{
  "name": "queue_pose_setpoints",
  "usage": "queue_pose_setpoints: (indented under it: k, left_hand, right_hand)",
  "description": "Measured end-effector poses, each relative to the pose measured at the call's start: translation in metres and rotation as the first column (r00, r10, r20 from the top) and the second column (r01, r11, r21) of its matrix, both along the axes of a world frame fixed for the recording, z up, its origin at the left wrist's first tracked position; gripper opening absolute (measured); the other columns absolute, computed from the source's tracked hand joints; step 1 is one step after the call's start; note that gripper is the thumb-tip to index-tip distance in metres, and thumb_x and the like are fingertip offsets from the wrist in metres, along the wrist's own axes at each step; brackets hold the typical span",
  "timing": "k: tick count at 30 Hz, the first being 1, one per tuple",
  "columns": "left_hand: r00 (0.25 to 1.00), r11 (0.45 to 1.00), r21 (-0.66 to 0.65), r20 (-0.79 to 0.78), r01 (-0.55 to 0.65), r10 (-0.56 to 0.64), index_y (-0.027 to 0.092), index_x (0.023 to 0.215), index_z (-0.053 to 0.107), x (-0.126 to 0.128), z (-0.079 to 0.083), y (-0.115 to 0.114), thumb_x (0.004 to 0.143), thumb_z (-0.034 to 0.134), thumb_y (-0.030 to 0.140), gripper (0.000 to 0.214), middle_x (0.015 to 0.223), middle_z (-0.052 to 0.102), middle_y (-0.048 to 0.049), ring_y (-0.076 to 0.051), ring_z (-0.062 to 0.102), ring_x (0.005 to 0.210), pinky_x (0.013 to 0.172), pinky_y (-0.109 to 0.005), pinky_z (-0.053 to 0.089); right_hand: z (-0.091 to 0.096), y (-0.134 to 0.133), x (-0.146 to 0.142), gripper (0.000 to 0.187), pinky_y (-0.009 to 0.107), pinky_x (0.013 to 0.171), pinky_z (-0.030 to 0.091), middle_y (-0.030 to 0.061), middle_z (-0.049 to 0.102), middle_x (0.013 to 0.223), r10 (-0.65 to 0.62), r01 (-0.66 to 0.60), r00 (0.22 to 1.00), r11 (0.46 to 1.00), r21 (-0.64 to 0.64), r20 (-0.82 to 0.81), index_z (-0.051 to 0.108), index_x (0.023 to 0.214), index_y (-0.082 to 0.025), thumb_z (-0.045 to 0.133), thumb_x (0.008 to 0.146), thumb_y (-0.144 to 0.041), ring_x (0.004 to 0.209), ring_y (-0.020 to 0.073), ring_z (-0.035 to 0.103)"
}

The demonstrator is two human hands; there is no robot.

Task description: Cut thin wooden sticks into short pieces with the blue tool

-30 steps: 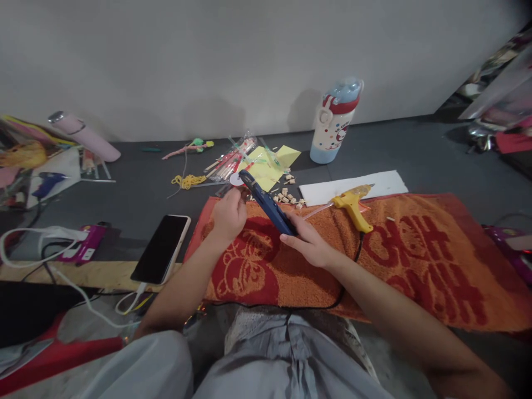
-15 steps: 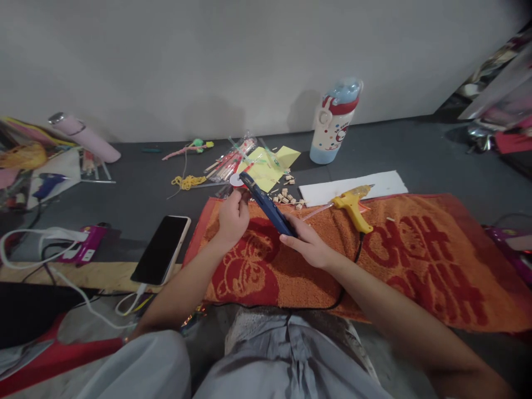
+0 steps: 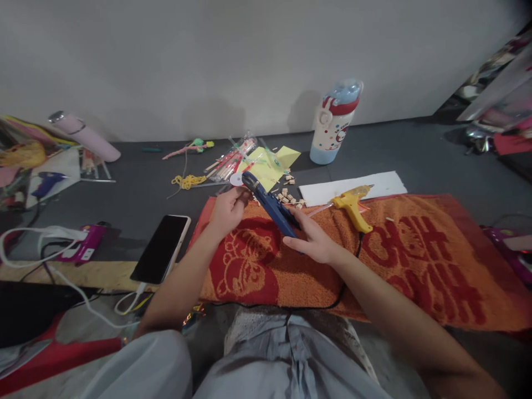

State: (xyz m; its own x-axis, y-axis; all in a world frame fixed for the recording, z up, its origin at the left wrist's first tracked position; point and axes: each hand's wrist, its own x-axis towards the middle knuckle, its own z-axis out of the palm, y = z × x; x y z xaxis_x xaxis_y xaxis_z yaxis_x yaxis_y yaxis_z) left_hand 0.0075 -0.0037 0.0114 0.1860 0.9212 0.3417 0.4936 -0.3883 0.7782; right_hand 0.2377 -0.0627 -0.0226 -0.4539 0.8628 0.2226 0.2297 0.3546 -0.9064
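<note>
Handles of the blue hand tool (image 3: 274,208) rest in my right hand (image 3: 313,238), its fingers curled loosely around the near end and the thumb along the near side. The tool slants to the far left, above the orange towel (image 3: 316,288). At its head, my left hand (image 3: 226,210) has its fingertips drawn together; from here I cannot tell whether they pinch anything small or just touch the tool.

Just beyond the head I see a white disc (image 3: 236,179), and to its right short wooden pieces (image 3: 286,195) lie loose near yellow paper (image 3: 266,176). Farther off are sticks in clear wrapping (image 3: 233,158). To the right, a yellow glue gun (image 3: 353,208) rests partly over a white board (image 3: 316,191), with a bottle (image 3: 332,127) upright behind. On the left I have yellow string (image 3: 188,182) and, nearer, a phone (image 3: 161,249).

I judge the work to be partway along: a small heap of pieces looks already cut, while the longer sticks look whole. Nothing I can see is glued together on the board, and the glue gun lies out of hand.
</note>
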Motion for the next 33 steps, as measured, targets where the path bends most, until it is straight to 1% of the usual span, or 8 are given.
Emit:
queue_pose_setpoints:
  k: [3,6,10,15,19,25,30,33]
  left_hand:
    - [0.987,0.992,-0.086,0.137,0.092,-0.08,0.017,0.068,0.057,-0.002,-0.001,0.002,0.087,0.049,0.052,0.041,0.056,0.048,0.0008,-0.011,0.04,0.051,0.052,-0.025,0.032]
    - [0.969,0.979,-0.136,0.215,0.154,-0.123,0.017,0.067,0.057,-0.004,0.0,0.004,0.085,0.051,0.058,0.045,0.054,0.047,0.001,-0.01,0.04,0.049,0.05,-0.025,0.033]
    - [0.964,0.973,-0.177,0.242,0.151,-0.106,0.016,0.078,0.061,-0.003,0.002,0.003,0.082,0.056,0.058,0.042,0.06,0.056,-0.0003,-0.009,0.046,0.05,0.049,-0.023,0.037]
    - [0.921,0.959,-0.198,0.371,0.202,-0.117,0.018,0.097,0.063,-0.001,0.001,0.006,0.073,0.068,0.057,0.046,0.077,0.066,-0.0038,-0.011,0.057,0.056,0.046,-0.021,0.042]
    - [0.871,0.948,-0.17,0.463,0.269,-0.165,0.018,0.091,0.066,-0.005,-0.001,0.01,0.066,0.076,0.051,0.042,0.088,0.07,-0.0066,-0.014,0.063,0.069,0.051,-0.023,0.048]
    - [0.845,0.939,-0.16,0.501,0.304,-0.188,0.016,0.085,0.069,-0.014,-0.005,0.012,0.062,0.08,0.048,0.04,0.081,0.071,-0.005,-0.013,0.061,0.064,0.054,-0.025,0.048]
    - [0.809,0.926,-0.189,0.563,0.327,-0.171,0.016,0.077,0.069,-0.016,-0.006,0.015,0.052,0.086,0.046,0.043,0.068,0.066,-0.0017,-0.012,0.058,0.056,0.053,-0.024,0.048]
    - [0.803,0.922,-0.194,0.57,0.336,-0.172,0.016,0.077,0.069,-0.016,-0.006,0.015,0.05,0.087,0.043,0.042,0.066,0.066,-0.0013,-0.011,0.059,0.056,0.054,-0.024,0.049]
  right_hand:
    - [0.002,0.001,0.001,0.068,0.051,0.109,0.035,0.0157,0.048,0.142,0.004,-0.004,1.0,1.0,0.029,0.02,0.036,0.142,-0.018,0.059,0.085,-0.048,0.129,0.0339,0.046]
    - [0.002,0.003,0.003,0.07,0.052,0.108,0.036,0.0154,0.048,0.141,0.0,-0.001,1.0,0.999,0.037,0.029,0.037,0.141,-0.019,0.061,0.083,-0.049,0.128,0.035,0.047]
    - [0.001,0.004,0.004,0.07,0.052,0.108,0.036,0.0149,0.048,0.142,-0.002,0.001,1.0,1.0,0.024,0.009,0.037,0.141,-0.02,0.061,0.082,-0.049,0.128,0.035,0.047]
    - [0.0,0.004,0.004,0.069,0.05,0.11,0.035,0.0123,0.048,0.143,0.052,-0.052,0.999,0.999,0.006,-0.003,0.038,0.141,-0.021,0.061,0.083,-0.05,0.131,0.034,0.045]
    - [0.0,0.005,0.005,0.068,0.048,0.11,0.035,0.0119,0.047,0.144,0.119,-0.119,0.993,0.993,0.01,-0.027,0.038,0.141,-0.02,0.061,0.084,-0.048,0.133,0.033,0.043]
    - [0.004,0.005,0.007,0.067,0.049,0.105,0.039,0.0119,0.052,0.137,0.17,-0.17,0.985,0.985,0.022,0.006,0.041,0.14,-0.021,0.062,0.083,-0.049,0.123,0.0328,0.051]
    - [0.005,0.004,0.009,0.069,0.049,0.105,0.039,0.0129,0.052,0.138,0.19,-0.19,0.982,0.981,0.047,0.017,0.039,0.142,-0.02,0.061,0.084,-0.05,0.124,0.0323,0.051]
    - [0.004,0.004,0.009,0.071,0.049,0.106,0.039,0.0126,0.05,0.141,0.196,-0.196,0.981,0.979,0.057,0.014,0.038,0.143,-0.02,0.061,0.083,-0.052,0.126,0.0325,0.05]
